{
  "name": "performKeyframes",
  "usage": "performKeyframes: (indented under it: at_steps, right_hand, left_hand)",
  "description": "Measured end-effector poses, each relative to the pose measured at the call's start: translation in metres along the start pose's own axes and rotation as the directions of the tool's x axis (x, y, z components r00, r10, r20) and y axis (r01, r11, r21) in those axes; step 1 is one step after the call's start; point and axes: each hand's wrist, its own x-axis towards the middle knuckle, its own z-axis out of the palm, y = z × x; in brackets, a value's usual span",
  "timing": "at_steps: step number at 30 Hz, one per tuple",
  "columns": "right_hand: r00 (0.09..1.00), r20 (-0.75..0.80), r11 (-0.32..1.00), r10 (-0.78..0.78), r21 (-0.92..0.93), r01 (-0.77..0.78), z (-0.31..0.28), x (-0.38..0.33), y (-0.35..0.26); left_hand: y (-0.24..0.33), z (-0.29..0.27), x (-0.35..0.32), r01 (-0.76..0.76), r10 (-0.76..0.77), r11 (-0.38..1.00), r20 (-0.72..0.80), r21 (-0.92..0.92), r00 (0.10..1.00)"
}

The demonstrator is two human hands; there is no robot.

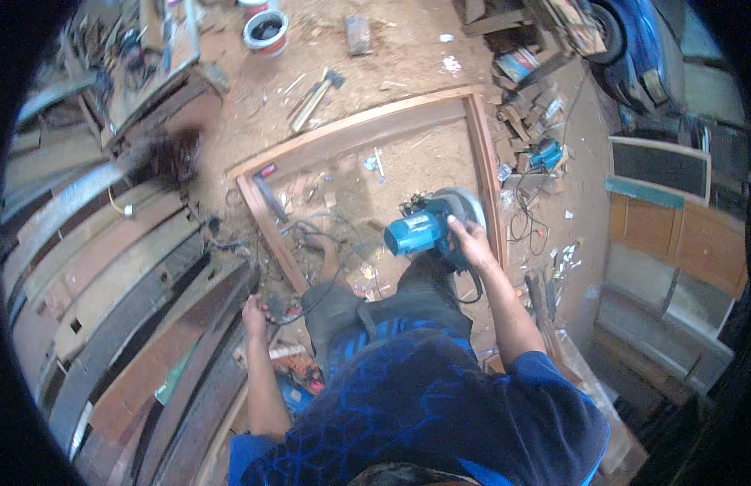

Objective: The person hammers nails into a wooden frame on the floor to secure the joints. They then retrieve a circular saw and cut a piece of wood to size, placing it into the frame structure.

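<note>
My right hand (470, 240) is wrapped round the handle of a teal circular saw (416, 232), held above my right thigh. The saw's rounded grey guard faces the right side of a wooden frame (355, 123) on the ground. Off to the left, my left hand (256, 313) is closed on a dark power cord (298, 317) that loops across my legs. The cord's end is too small to make out. Inside the frame's left corner leans a dark tool with a red end (268, 182). My left foot (315, 240) rests inside the frame.
Long boards (132, 324) are stacked at left. Beyond the frame lie a hammer-like tool (317, 99), a bucket (265, 34) and a wood block (358, 36). Another teal power tool (546, 154) sits among offcuts at right, near wooden panels (675, 223) and a blue vehicle (647, 61).
</note>
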Motion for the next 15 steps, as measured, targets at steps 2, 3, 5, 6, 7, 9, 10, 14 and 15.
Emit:
performKeyframes:
  at_steps: [2,3,5,6,7,9,10,14,15]
  right_hand:
    - [0.998,-0.012,0.998,0.059,0.024,-0.058,-0.031,-0.009,0.016]
    - [0.997,-0.011,0.997,0.077,0.004,-0.077,-0.05,-0.012,0.023]
    - [0.992,-0.034,0.993,0.119,0.007,-0.118,-0.084,-0.018,0.049]
    - [0.992,-0.021,0.992,0.127,0.009,-0.127,-0.1,-0.021,0.064]
    - [0.992,-0.024,0.992,0.124,-0.016,-0.124,-0.12,-0.019,0.082]
    - [0.991,0.022,0.991,0.134,-0.03,-0.133,-0.17,0.001,0.112]
    - [0.994,-0.009,0.994,0.107,-0.037,-0.108,-0.183,0.0,0.133]
    - [0.991,-0.13,0.997,0.039,-0.058,-0.047,-0.254,0.029,0.159]
    - [0.991,-0.128,0.997,0.041,-0.057,-0.048,-0.271,0.038,0.177]
  left_hand:
    - [0.004,0.021,-0.009,-0.015,0.016,0.999,-0.025,0.044,1.0]
    - [0.007,0.036,-0.015,-0.03,0.03,0.999,-0.014,0.027,0.999]
    - [0.009,0.061,-0.026,-0.088,0.09,0.991,-0.014,0.096,0.996]
    - [0.01,0.079,-0.032,-0.115,0.118,0.985,-0.014,0.129,0.993]
    - [0.015,0.107,-0.043,-0.13,0.137,0.982,-0.044,0.139,0.99]
    - [0.021,0.165,-0.059,-0.165,0.165,0.986,0.03,-0.012,0.986]
    - [0.029,0.184,-0.067,-0.207,0.212,0.977,0.108,-0.053,0.971]
    - [0.063,0.346,-0.147,-0.309,0.304,0.951,0.141,0.018,0.942]
    - [0.062,0.379,-0.146,-0.334,0.317,0.94,0.185,0.067,0.93]
